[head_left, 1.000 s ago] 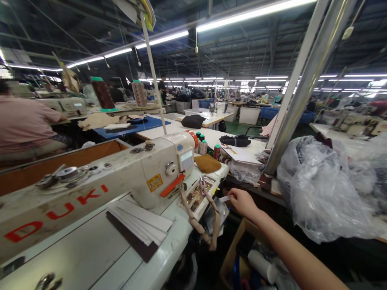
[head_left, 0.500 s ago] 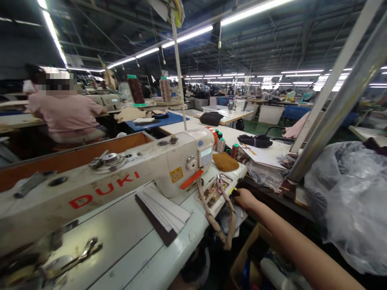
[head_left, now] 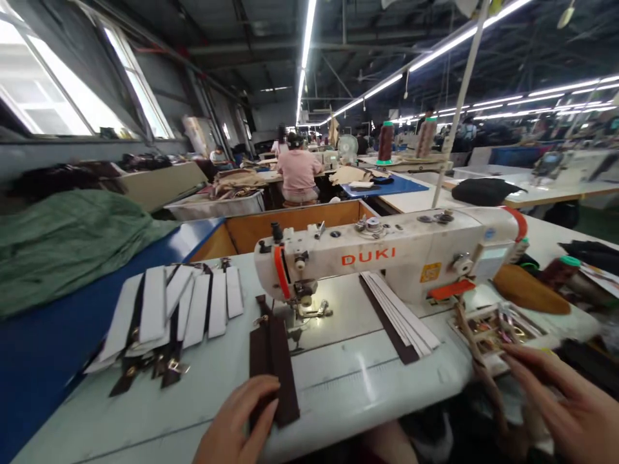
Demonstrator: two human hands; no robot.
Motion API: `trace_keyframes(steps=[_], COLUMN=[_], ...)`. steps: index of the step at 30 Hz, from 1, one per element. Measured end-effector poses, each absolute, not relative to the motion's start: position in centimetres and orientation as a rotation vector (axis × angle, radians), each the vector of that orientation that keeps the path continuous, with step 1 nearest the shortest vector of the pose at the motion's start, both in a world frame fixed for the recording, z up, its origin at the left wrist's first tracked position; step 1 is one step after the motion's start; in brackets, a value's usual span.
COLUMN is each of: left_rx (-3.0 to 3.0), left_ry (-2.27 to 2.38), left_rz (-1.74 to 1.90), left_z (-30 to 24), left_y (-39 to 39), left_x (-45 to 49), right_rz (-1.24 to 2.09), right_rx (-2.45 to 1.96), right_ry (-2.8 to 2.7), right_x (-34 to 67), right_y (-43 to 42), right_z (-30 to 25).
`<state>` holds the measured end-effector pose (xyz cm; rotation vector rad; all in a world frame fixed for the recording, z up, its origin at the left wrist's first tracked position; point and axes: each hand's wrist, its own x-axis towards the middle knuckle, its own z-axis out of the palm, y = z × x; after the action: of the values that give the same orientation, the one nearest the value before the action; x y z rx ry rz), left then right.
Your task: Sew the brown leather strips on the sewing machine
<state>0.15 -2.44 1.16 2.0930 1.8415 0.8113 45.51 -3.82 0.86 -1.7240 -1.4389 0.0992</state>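
Observation:
My left hand (head_left: 242, 419) has thumb and fingers closed on the lower end of a dark brown zipper piece (head_left: 283, 380). The piece lies flat on the sewing machine bed, its metal slider near the top, just left of the presser foot (head_left: 316, 310). At the right, my right hand (head_left: 570, 403) is beside a small parts tray (head_left: 534, 338), fingers stretched out and apart, with nothing visible in them. A beige strap (head_left: 476, 348) hangs over the tray's left side. The white sewing machine (head_left: 411, 248) stands between and behind my hands.
White strips with dark zippers (head_left: 193, 309) lie piled at the left. More white strips (head_left: 401, 316) rest on brown material under the machine arm. A brown pad (head_left: 532, 290) and thread cone (head_left: 561, 270) are at the right. A person in pink (head_left: 298, 171) sits ahead.
The view has swung left, bringing the needle area, zipper pile and my left hand on the brown zipper piece into sight. My right hand stays near the tray, closer to its front edge.

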Motion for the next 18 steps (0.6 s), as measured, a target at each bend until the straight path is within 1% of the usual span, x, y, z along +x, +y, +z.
trace_keyframes(steps=[3, 4, 6, 9, 13, 18], left_rx=[2.411, 2.51, 2.666, 2.8, 2.889, 2.914], left_ry=[1.835, 1.815, 1.772, 1.707, 1.604, 1.52], left_rz=[0.78, 0.746, 0.663, 0.567, 0.554, 0.554], left_z=[0.0, -0.5, -1.5, -3.5, -5.6, -5.7], left_y=[-1.5, -1.0, 0.1, 1.3, 1.9, 2.4], left_x=[-0.7, -0.9, -1.2, -2.3, -4.4, -5.2], right_rz=[0.204, 0.188, 0.09, 0.035, 0.058, 0.185], right_rx=[-1.586, -1.609, -1.795, -1.967, -2.075, -2.134], right_ry=[-1.769, -1.87, -2.054, -2.079, -2.046, -1.984], right_x=[39.2, 37.5, 35.2, 33.7, 33.6, 34.2], right_y=[-0.5, 0.7, 3.1, 5.6, 6.8, 7.4], right_z=[1.9, 2.1, 2.4, 2.5, 2.6, 2.6])
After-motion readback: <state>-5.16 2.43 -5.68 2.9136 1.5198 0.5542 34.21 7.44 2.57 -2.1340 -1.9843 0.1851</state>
